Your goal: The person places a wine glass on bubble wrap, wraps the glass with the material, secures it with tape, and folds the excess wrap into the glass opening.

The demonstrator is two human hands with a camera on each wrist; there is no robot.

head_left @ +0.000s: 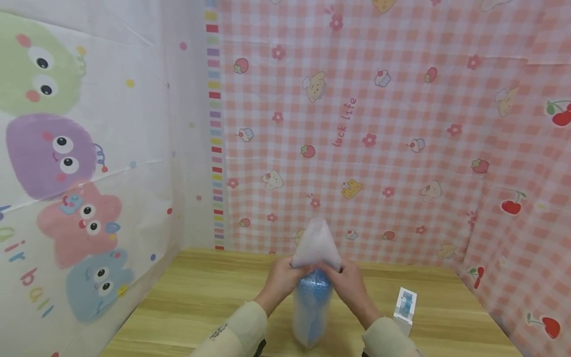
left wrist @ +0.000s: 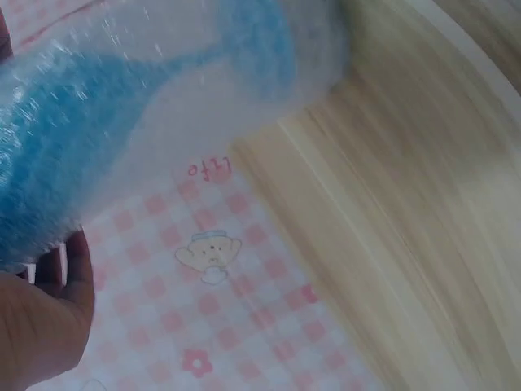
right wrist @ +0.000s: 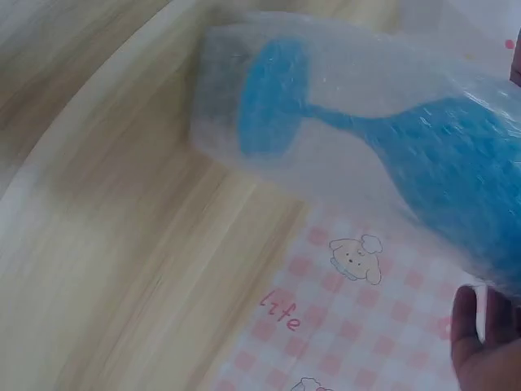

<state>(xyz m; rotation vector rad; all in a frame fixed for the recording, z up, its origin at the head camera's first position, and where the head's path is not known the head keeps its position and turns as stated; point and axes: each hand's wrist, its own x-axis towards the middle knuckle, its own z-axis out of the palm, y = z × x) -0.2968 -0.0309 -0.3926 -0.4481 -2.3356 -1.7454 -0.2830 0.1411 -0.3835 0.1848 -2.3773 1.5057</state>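
Note:
A blue wine glass (right wrist: 440, 147), its bowl, stem and foot showing, stands inside a sleeve of clear bubble wrap (head_left: 312, 243). The foot end points down toward the table, and the upper part of the wrap rises in a tapered peak. My left hand (head_left: 285, 278) grips the wrap from the left just above the bowl. From the right, my right hand (head_left: 349, 282) grips it at the same height. Both thumbs lie across the front and nearly meet. Most fingers are hidden behind the wrap in the head view; some fingertips show beside it in the wrist views.
A small white box (head_left: 404, 310) with something light blue on its top stands right of the right forearm on the wood-grain table (head_left: 214, 297). Behind hangs a pink checked cloth (head_left: 392, 163); a white cartoon-printed cloth (head_left: 142, 208) hangs on the left.

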